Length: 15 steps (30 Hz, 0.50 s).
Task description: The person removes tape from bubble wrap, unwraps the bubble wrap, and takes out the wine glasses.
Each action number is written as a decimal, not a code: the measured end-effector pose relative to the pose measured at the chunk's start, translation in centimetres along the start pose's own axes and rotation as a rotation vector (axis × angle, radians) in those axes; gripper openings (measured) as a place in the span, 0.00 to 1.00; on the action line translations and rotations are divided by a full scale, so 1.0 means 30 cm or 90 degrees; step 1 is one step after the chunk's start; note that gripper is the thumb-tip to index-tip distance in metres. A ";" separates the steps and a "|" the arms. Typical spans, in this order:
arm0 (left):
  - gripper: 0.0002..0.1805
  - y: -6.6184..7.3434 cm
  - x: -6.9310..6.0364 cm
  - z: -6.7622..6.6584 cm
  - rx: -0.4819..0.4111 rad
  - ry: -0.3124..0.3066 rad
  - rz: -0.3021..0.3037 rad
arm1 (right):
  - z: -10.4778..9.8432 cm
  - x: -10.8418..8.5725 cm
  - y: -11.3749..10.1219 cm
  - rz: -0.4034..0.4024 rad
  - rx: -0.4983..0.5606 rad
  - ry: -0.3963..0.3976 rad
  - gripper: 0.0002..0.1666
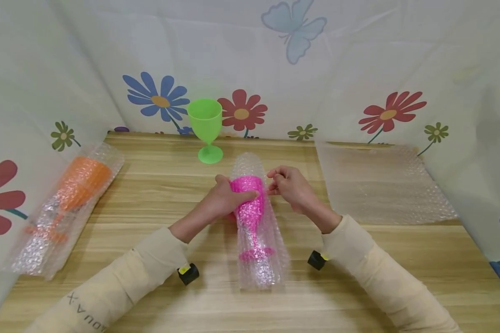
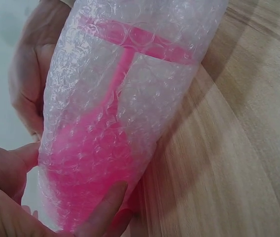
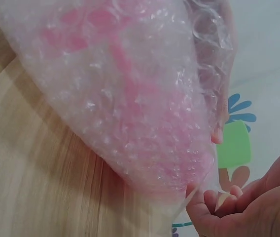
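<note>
A pink goblet [image 1: 250, 199] lies inside bubble wrap [image 1: 260, 273] on the table in front of me, its bowl away from me and its foot nearer. My left hand [image 1: 227, 196] grips the wrapped bowl from the left, thumb across the top. In the left wrist view the pink goblet [image 2: 90, 153] shows through the plastic, with the left hand's fingers [image 2: 103, 210] around it. My right hand [image 1: 293, 187] is at the bundle's right side, fingers curled. The right wrist view has the right hand [image 3: 248, 207] pinching the loose edge of the wrap.
An orange goblet [image 1: 81, 182] wrapped in bubble wrap lies at the left. At the back stands an unwrapped green goblet [image 1: 206, 122]. A flat bubble wrap sheet [image 1: 383, 185] lies on the right of the wooden table [image 1: 158, 185]. Flower-printed cloth [image 1: 341, 60] surrounds the table.
</note>
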<state>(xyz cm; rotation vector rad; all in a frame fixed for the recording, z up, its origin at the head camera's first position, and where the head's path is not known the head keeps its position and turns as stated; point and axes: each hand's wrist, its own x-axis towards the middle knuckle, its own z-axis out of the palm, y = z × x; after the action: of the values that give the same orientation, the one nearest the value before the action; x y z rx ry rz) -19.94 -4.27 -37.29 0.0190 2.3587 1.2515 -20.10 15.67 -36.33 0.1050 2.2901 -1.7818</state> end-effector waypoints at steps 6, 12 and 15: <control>0.66 -0.003 -0.002 -0.001 -0.002 -0.005 -0.001 | -0.001 0.003 0.018 -0.021 0.013 0.000 0.19; 0.66 -0.007 0.001 -0.003 -0.002 0.002 0.002 | -0.002 -0.010 0.027 -0.039 0.046 -0.003 0.23; 0.67 -0.011 0.002 -0.003 -0.002 0.000 0.005 | 0.000 -0.012 0.030 -0.039 0.019 -0.008 0.21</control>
<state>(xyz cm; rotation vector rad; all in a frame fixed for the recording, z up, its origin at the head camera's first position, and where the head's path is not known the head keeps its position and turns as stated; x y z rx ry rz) -19.95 -4.52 -37.52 0.0264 2.3583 1.2588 -19.56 15.95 -37.11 0.0286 2.2829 -1.8411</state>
